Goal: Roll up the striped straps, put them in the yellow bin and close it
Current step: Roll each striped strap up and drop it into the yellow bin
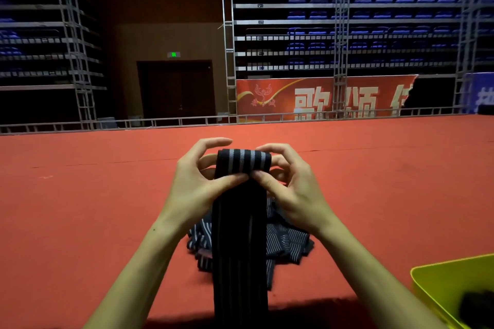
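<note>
Red felt covers the tabletop [80, 195], and beyond its far edge rise dim tiers of blue seats [374, 0], metal trusses and a red banner [307, 96] with large white characters.

Both hands are raised above the middle of the tabletop, working the top end of one striped strap [240, 235]. The left hand [197, 184] and the right hand [291, 189] face each other across it, each with fingers curled behind a small roll [244, 160] and a thumb pressed on its near face; the two thumbs nearly meet at the strap's midline. So both sets of fingers are clamped on the roll, neither hand nearer than the other.

The strap's long axis runs straight toward the person: from the roll it hangs down taut between the forearms and leaves the bottom edge of the view. The roll's own axis lies crosswise, left to right, so turning it toward the body looks like the way to take up the loose length, which seems to be most of the strap.

Under the hanging length, a heap of more striped straps [288, 243] lies unrolled on the tabletop. The yellow bin [427, 283] stands open at the lower right, nearer the right hand, with something dark inside that I cannot make out. No lid is visible.
</note>
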### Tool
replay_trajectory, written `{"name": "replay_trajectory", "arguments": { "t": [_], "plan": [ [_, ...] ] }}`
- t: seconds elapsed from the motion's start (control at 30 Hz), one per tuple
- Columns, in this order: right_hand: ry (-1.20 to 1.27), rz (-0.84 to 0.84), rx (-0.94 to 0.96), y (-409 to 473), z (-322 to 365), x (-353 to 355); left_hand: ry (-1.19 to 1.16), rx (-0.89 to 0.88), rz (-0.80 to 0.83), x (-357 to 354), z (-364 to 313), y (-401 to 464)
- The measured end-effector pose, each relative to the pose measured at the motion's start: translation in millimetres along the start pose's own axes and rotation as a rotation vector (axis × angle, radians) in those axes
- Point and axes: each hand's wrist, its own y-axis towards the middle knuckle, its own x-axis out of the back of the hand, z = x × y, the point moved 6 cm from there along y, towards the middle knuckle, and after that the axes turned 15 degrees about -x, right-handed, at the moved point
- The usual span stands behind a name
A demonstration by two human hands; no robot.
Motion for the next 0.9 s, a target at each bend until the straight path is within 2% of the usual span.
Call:
{"name": "replay_trajectory", "arguments": {
  "t": [0.1, 0.33, 0.57, 0.7, 0.9],
  "plan": [
    [0.048, -0.023, 0.046, -12, 17, 2, 0.019, -0.001, -0.001, -3, -8, -5],
    [0.074, -0.069, 0.077, -29, 32, 4, -0.120, 0.080, 0.029, -7, -33, -16],
    [0.108, -0.027, 0.115, -40, 42, -7, -0.166, 0.051, -0.106, 1, -42, -32],
    [0.105, 0.014, 0.013, -64, 38, -5, -0.164, -0.009, -0.120, 3, -49, -50],
    [0.037, 0.084, -0.098, -89, 31, -4, -0.176, -0.067, -0.007, 3, -52, -68]
  ]
}}
